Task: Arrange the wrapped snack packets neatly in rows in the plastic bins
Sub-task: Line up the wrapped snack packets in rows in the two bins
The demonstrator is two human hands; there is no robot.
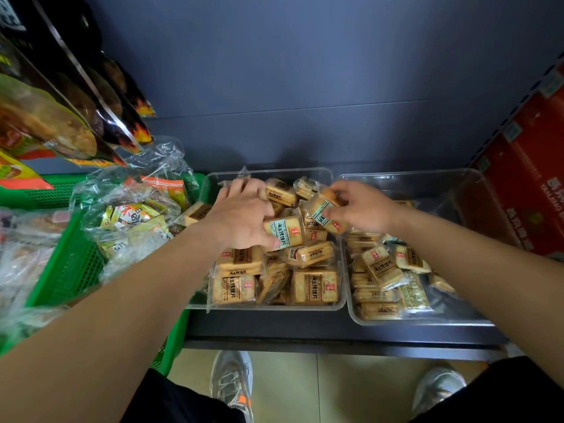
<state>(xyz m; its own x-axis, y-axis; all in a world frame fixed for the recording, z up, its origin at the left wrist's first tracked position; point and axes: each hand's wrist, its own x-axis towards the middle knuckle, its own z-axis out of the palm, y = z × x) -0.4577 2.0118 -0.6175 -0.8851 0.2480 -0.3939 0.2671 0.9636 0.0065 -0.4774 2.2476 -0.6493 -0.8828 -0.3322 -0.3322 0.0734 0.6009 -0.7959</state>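
Two clear plastic bins stand side by side on a dark shelf. The left bin (268, 307) is heaped with wrapped tan snack packets lying at all angles. The right bin (427, 321) holds fewer packets, several in a row along its left side (374, 296). My left hand (241, 218) reaches over the left bin's heap and grips a packet with a pale green label (285, 232) between thumb and fingers. My right hand (363, 206) pinches another green-labelled packet (323, 213), tilted, above the back of the left bin.
A green mesh basket (70, 264) with bagged snacks in clear plastic sits left of the bins. Snack bags hang at the upper left (45, 123). A red carton (531, 166) stands at the right. The shelf's front edge (335, 346) lies above my shoes.
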